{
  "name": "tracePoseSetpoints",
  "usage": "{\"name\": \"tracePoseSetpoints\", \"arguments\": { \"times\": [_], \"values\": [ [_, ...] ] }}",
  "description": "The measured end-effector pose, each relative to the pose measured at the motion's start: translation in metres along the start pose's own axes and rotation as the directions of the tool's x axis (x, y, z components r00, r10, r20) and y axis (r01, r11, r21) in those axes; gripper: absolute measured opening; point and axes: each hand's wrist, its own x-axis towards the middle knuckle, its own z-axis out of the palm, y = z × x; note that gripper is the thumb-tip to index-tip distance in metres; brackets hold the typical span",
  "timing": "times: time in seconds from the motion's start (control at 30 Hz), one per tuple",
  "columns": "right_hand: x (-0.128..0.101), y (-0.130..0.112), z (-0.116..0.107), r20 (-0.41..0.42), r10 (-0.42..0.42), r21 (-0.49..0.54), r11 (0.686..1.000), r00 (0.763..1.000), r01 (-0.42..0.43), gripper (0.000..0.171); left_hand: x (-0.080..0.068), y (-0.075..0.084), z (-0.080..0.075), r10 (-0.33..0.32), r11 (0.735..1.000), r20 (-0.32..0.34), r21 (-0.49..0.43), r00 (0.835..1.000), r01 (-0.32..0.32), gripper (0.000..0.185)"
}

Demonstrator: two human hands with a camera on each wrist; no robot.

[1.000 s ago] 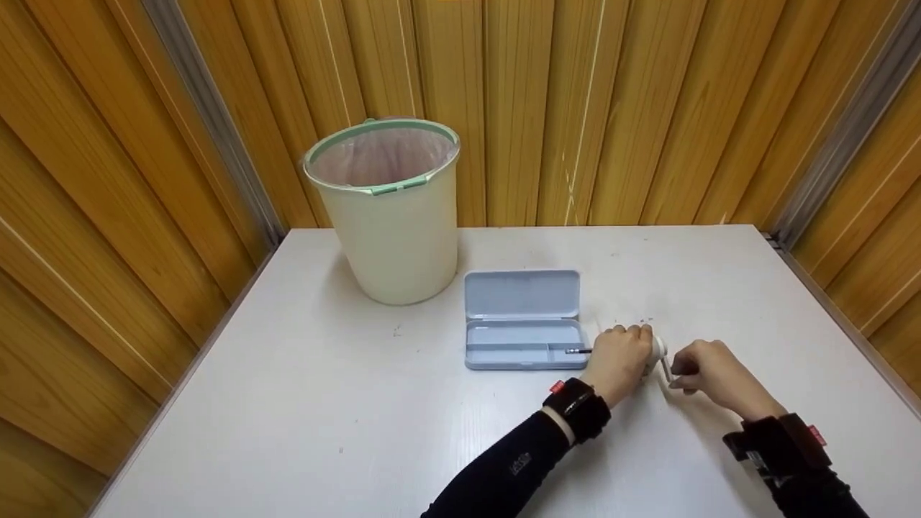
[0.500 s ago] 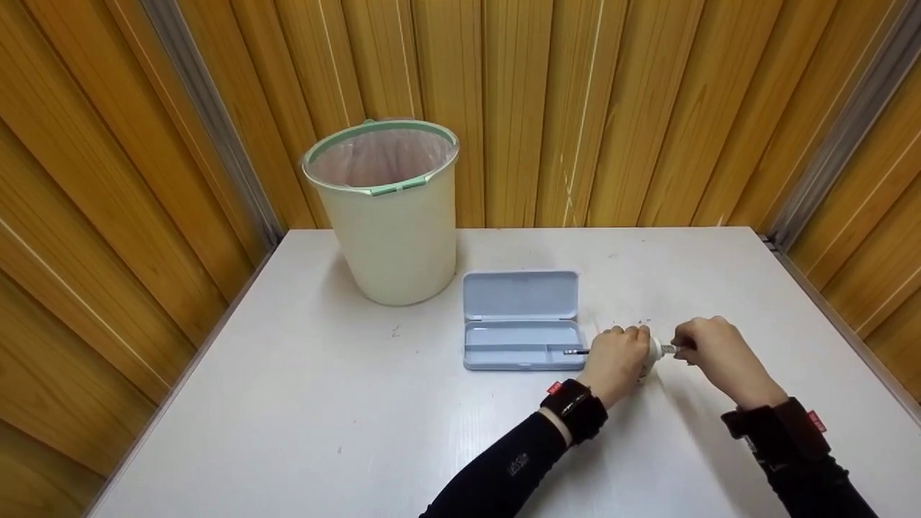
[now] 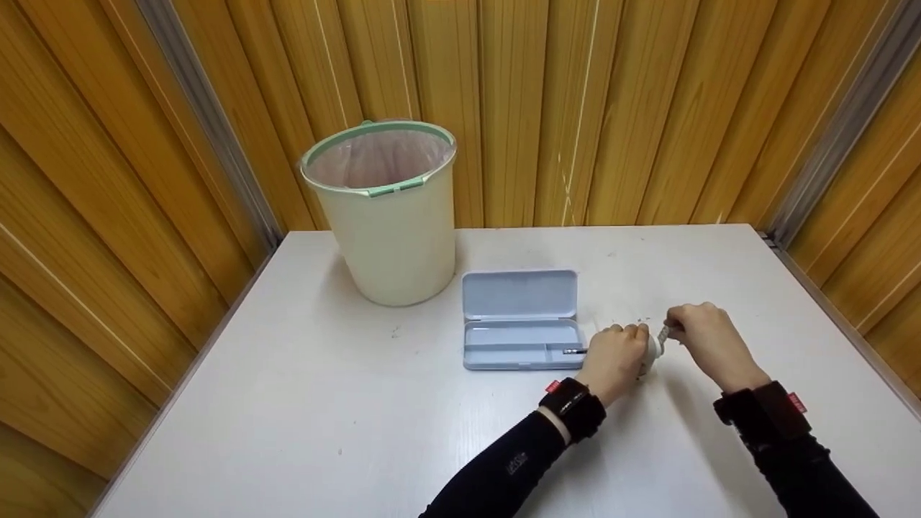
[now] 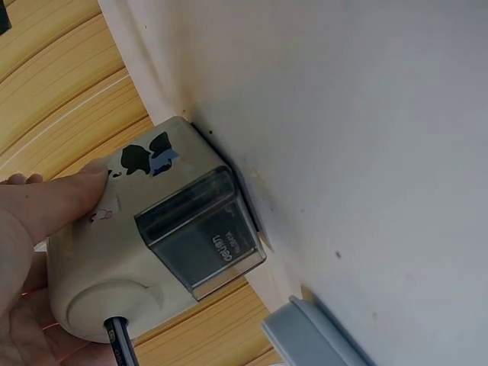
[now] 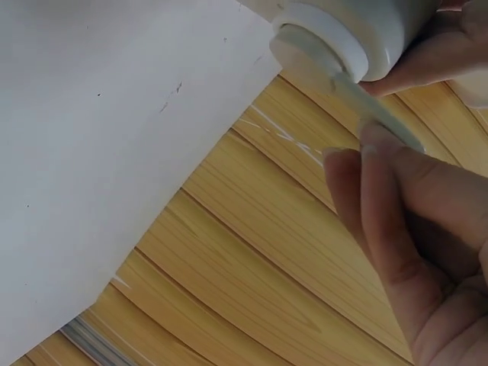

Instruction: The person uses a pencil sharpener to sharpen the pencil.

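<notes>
Gripping the cream pencil sharpener (image 4: 145, 252) on the white table (image 3: 360, 403), the left hand (image 3: 617, 357) curls round its body, a pencil (image 3: 575, 351) poking from the front hole. The right hand (image 3: 701, 337) pinches the crank handle (image 5: 377, 114) at the sharpener's other end. Just left lies an open blue pencil case (image 3: 522, 320); beyond it stands a lined bin (image 3: 385, 212).

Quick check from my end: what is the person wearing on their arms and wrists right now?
Both hands are bare. The left hand comes out of a long black sleeve with small pale print near the forearm, and a black wrist strap with a small red tag. The right hand has a matching dark sleeve and a black wrist unit, also red-tagged.
</notes>
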Motion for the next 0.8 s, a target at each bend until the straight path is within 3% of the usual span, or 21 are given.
{"name": "tracePoseSetpoints", "arguments": {
  "times": [0.5,0.8],
  "values": [
    [0.02,0.016,0.015,0.027,0.03,0.017,0.999,0.999,-0.031,0.007,-0.001,0.003,0.0,0.021,0.999,0.004,-0.027,1.0,-0.021,0.04],
    [0.03,0.022,0.026,0.036,0.012,0.022,1.0,0.999,-0.012,0.01,0.0,0.0,0.002,0.01,1.0,-0.051,0.007,0.999,-0.01,0.029]
  ]
}}
